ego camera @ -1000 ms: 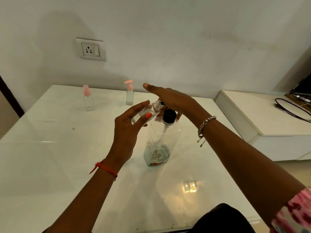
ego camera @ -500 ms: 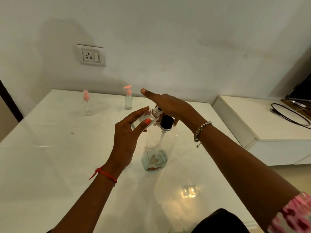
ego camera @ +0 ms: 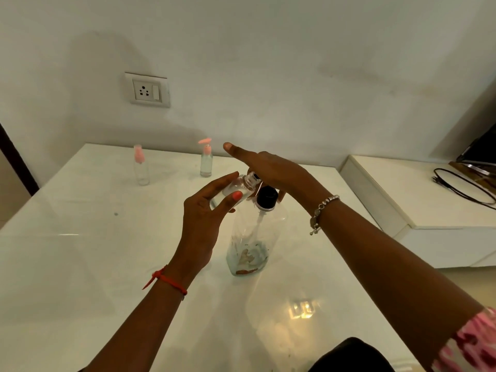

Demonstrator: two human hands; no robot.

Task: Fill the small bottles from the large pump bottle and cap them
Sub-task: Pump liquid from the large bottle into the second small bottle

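Mid-frame, my left hand (ego camera: pixel 206 218) grips an uncapped small bottle (ego camera: pixel 239 187), tilted with its mouth at the spout of the big pump bottle (ego camera: pixel 249 237). My right hand (ego camera: pixel 271 170) lies flat, fingers straight, pressing the pump head, so I judge this fill is under way. At the upper left of the table (ego camera: pixel 80 251) a spray bottle (ego camera: pixel 141 167) and a little pump bottle (ego camera: pixel 206 162) stand capped in pink; the second looks filled, the first I cannot tell, and capping this one is left.
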